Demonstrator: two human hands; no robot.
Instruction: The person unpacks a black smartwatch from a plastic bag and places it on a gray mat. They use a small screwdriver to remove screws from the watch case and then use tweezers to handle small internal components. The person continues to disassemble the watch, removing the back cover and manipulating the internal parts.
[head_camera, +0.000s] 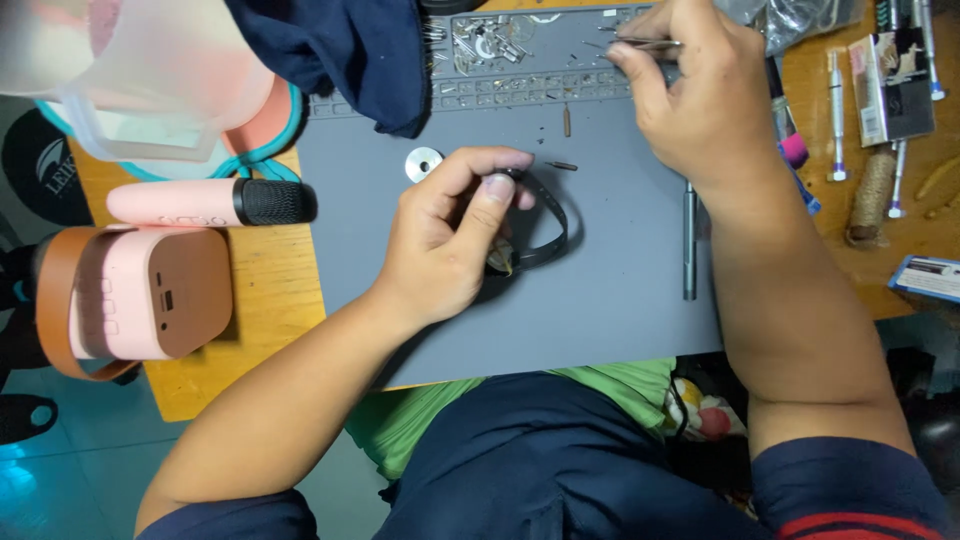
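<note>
My left hand (450, 240) is closed around a wristwatch with a black strap (552, 222), holding it just above the grey work mat (600, 300); the watch body is mostly hidden under my fingers. My right hand (700, 100) is further back, pinching thin metal tweezers (645, 43) over the mat's parts tray (520, 60), which holds several small metal pieces. A round silver disc (423, 163) lies on the mat beside my left thumb. Two tiny pins (565, 122) lie between my hands.
A grey screwdriver (689, 240) lies on the mat right of the watch. More screwdrivers (836, 115), a small box (892, 85) and a twine spool (872, 195) sit at right. A pink microphone (200, 202), pink speaker (140, 292) and plastic jug (150, 70) stand left; dark cloth (350, 55) drapes the mat's back.
</note>
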